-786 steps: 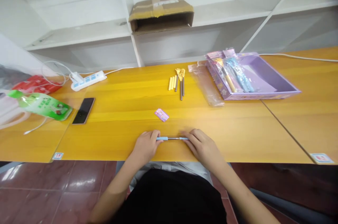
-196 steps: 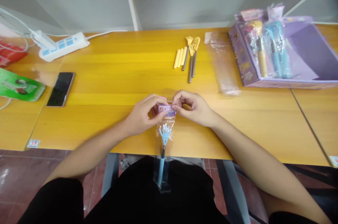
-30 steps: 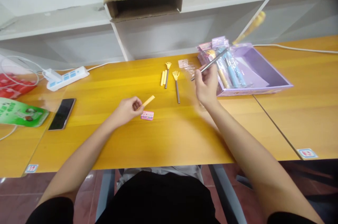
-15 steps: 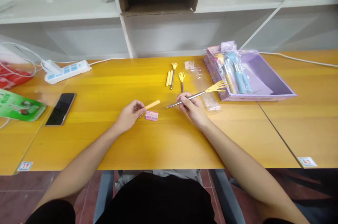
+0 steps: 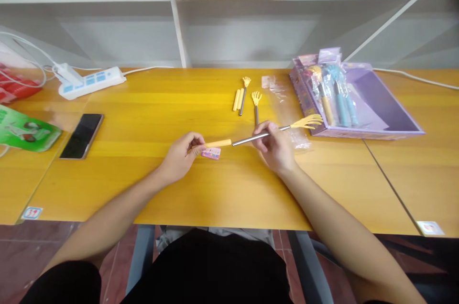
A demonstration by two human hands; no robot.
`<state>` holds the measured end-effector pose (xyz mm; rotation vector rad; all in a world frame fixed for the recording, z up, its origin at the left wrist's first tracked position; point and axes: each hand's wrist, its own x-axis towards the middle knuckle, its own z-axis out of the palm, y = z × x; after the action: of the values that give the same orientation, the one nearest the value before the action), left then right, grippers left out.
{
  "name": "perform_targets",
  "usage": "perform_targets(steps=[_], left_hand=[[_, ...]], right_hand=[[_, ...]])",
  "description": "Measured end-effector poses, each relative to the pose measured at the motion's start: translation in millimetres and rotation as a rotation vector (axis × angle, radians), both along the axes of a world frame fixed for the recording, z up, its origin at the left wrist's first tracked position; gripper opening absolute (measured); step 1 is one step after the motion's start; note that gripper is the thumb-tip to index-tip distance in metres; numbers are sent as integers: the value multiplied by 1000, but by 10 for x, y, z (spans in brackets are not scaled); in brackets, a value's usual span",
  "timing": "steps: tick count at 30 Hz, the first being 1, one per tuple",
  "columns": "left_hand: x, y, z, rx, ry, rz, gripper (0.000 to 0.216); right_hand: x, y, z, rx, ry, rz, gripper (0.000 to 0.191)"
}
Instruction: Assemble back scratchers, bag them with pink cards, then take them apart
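My left hand (image 5: pixel 181 156) pinches a short yellow handle sleeve (image 5: pixel 217 143) just above the yellow table (image 5: pixel 143 117). My right hand (image 5: pixel 275 146) grips the metal rod of a yellow back scratcher (image 5: pixel 283 128), its claw head pointing right toward the purple box. The rod's free end meets the open end of the sleeve. A small pink label card (image 5: pixel 211 153) lies on the table under the sleeve.
Two more yellow scratchers with loose sleeves (image 5: pixel 244 97) lie behind my hands. Clear bags (image 5: pixel 287 108) lie beside a purple box (image 5: pixel 380 113) holding packed scratchers. A phone (image 5: pixel 81 129), a power strip (image 5: pixel 89 81) and a green pouch (image 5: pixel 25 129) are on the left.
My right hand brought the scratcher down from beside the purple box. Its rod end now touches the sleeve held in my left hand; half a second ago a gap separated them.
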<state>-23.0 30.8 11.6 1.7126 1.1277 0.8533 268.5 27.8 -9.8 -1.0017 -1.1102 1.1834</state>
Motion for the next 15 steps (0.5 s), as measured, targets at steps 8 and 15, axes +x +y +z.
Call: perform_targets(steps=[8,15], left_hand=[[9,1,-23,-10,-9,-21,11],[7,6,-76,16,9,1,16]], right_hand=[[-18,-54,62,9,50,3,45],[28,-52,68,63,-27,-22,45]])
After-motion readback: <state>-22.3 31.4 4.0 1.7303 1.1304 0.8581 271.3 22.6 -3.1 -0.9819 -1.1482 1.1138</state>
